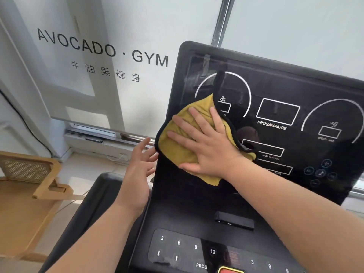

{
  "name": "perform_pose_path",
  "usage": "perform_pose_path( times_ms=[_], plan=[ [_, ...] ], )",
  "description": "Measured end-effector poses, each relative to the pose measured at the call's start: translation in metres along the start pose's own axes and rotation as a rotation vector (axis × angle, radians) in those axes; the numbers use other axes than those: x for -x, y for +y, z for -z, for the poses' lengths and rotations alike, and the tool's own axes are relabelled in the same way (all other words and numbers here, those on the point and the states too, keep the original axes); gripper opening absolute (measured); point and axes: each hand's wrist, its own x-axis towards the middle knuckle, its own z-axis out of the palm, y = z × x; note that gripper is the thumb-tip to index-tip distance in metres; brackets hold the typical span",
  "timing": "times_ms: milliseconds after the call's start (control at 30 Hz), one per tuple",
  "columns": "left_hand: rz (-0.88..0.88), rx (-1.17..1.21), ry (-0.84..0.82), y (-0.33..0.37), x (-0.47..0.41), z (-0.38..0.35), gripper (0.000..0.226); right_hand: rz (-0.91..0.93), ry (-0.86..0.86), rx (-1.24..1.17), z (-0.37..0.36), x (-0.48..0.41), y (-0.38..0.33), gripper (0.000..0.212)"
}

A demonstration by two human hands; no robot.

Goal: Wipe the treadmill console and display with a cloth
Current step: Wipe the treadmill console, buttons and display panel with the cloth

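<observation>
Now right hand [208,148] fingers [183,123] flat atop cloth [177,152] on display [275,115].

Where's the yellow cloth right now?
In the head view, the cloth lies on the left side of the display, pressed flat under the right hand, left of the PROGAM/MODE box.

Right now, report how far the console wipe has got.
Done: little to confirm. Faint streaks at the upper left of the display suggest a pass there.
In hand: the right hand presses the yellow cloth flat on the display's left side. The left hand is open beside its left edge.
Left: the speed dial side shows no sign of wiping, and the lower keypad has smears.
</observation>
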Motion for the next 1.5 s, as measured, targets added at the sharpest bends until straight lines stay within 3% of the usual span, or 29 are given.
perform_pose_path(
  times_ms=[200, 367, 633, 767, 967, 1167, 1367, 1500],
  plan=[
    [0.008, 0.004, -0.040, -0.002, 0.003, -0.004, 0.058, -0.293, -0.048, 0.100, 0.055, -0.062, 0.081, 0.116],
    [-0.011, -0.012, -0.071, -0.008, 0.004, -0.004, 0.058, -0.402, -0.046, 0.114, 0.049, -0.074, 0.068, 0.111],
    [-0.006, -0.025, -0.047, -0.013, 0.004, -0.001, 0.070, -0.151, -0.071, -0.035, -0.002, -0.002, -0.031, 0.094],
    [0.001, -0.061, -0.058, -0.014, 0.005, 0.000, 0.070, -0.053, -0.088, 0.002, 0.000, 0.007, -0.019, 0.099],
    [-0.005, -0.019, -0.110, -0.011, 0.006, -0.001, 0.072, -0.309, -0.090, 0.100, 0.042, -0.043, 0.050, 0.114],
    [-0.003, 0.013, -0.111, -0.014, 0.007, -0.002, 0.066, -0.454, -0.102, 0.074, 0.035, -0.046, 0.027, 0.119],
    [-0.014, -0.001, -0.091, -0.017, 0.004, 0.001, 0.071, -0.264, -0.145, -0.003, 0.002, -0.001, -0.030, 0.105],
    [-0.020, 0.007, -0.090, -0.017, 0.005, 0.000, 0.065, -0.169, -0.117, 0.062, 0.010, 0.005, 0.003, 0.101]
  ],
)
